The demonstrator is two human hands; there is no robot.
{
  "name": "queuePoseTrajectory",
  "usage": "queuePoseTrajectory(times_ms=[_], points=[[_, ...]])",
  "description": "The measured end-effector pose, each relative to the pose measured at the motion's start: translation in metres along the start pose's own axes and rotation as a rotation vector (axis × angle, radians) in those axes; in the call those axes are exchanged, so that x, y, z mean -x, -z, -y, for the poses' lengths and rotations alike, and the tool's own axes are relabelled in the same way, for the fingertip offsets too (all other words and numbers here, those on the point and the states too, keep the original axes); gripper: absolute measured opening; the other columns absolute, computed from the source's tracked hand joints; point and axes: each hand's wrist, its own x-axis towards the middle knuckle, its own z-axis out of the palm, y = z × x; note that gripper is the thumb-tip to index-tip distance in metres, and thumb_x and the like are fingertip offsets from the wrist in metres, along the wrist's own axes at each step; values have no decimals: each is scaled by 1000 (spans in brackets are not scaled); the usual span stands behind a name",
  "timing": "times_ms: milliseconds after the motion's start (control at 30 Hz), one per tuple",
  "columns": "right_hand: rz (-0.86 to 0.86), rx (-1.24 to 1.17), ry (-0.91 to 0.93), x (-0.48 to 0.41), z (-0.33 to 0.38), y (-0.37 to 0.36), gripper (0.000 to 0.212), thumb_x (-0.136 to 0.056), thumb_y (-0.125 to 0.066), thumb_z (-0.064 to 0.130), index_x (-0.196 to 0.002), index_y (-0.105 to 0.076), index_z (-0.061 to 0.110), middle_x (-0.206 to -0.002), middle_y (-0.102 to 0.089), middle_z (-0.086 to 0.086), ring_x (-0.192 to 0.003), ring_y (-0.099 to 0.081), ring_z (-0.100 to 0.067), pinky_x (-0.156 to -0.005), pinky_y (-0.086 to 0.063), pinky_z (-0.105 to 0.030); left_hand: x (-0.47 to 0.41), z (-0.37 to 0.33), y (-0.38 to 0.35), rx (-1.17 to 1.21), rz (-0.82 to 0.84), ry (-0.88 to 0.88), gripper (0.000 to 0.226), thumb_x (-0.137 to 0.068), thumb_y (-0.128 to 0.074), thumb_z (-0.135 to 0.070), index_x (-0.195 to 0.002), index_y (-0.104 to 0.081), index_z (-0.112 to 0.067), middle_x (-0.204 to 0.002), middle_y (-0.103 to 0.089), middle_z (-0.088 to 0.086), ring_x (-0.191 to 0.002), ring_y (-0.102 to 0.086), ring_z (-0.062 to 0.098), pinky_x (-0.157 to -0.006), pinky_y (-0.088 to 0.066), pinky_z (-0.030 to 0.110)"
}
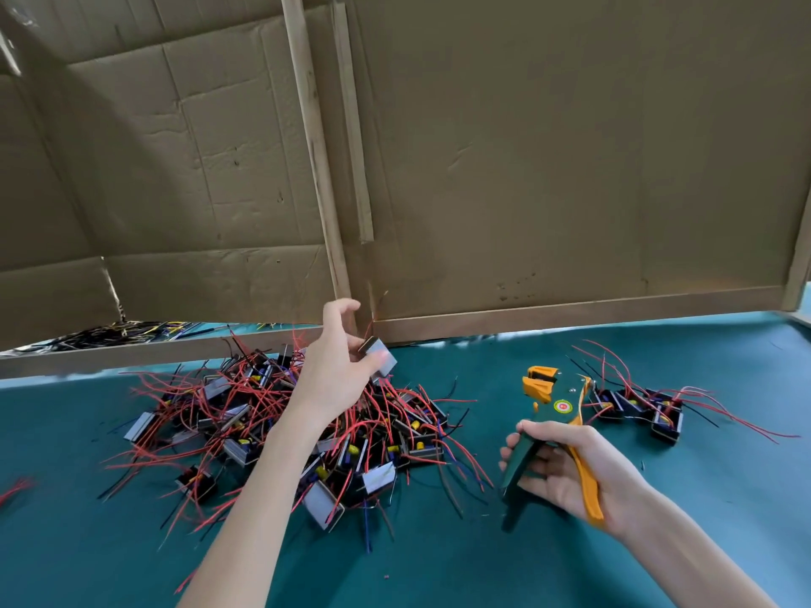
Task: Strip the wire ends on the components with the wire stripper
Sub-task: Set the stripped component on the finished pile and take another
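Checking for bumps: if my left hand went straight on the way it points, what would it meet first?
Likely the wooden post just beyond the left hand and its component; depth unclear.

One head-worn camera (wide-angle, straight edges bowing) looks forward and down across the green table [439, 572], close above it, facing the far cardboard wall [570, 168].

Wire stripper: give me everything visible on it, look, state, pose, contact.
The wire stripper is a hand tool: dark green body, orange head pieces, one orange handle, one green, a round red-centred sticker near the pivot. Plastic by the look. The right hand grips both handles, which stand spread, head pointing up and away, over the teal mat. No wire shows in its head.
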Motion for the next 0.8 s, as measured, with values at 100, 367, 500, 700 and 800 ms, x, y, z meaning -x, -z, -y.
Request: queuePoseTrajectory(times_ms=[100,367,500,700,800], points=[[7,0,5,0,0,-1,17,-71,-67,3,-86,-62,-3,-77,-66,-22,-67,-69,-35,-61,-60,-44,0,-3,2,153,40,39,64,-85,-71,-15,-134,-32,-30,-95,-62,6,-89,-62,16,-81,-47,28],[17,25,18,2,0,-4,18,-73,-66,4,-89,-60,-2,-78,-66,-22,-68,-69,-35,-61,-59,-43,-1,-1,12,190,-61,-195,50,-79,-73,-3,-117,-61,-33,-101,-65,-11,-100,-59,-1,-85,-44,17],[24,38,16,2,-3,-5,19,-72,-67,4,-89,-60,-1,-78,-66,-22,-68,-69,-34,-60,-59,-43,1,6,-1,-37,135,-200,60,-80,-69,4,-127,-55,-30,-99,-65,-5,-95,-61,4,-80,-39,8],[30,46,15,2,-3,-4,19,-72,-67,4,-89,-60,-2,-78,-66,-23,-68,-68,-35,-62,-59,-44,9,22,-34,-351,386,-79,52,-88,-60,-19,-137,-44,-19,-93,-59,-2,-91,-56,15,-84,-46,29],[35,44,18,2,-2,-4,20,-70,-67,5,-89,-61,-1,-78,-65,-22,-69,-68,-35,-62,-59,-45,12,25,-46,-412,282,-64,48,-91,-59,-44,-130,-47,-18,-83,-58,-4,-92,-57,20,-90,-44,37]])
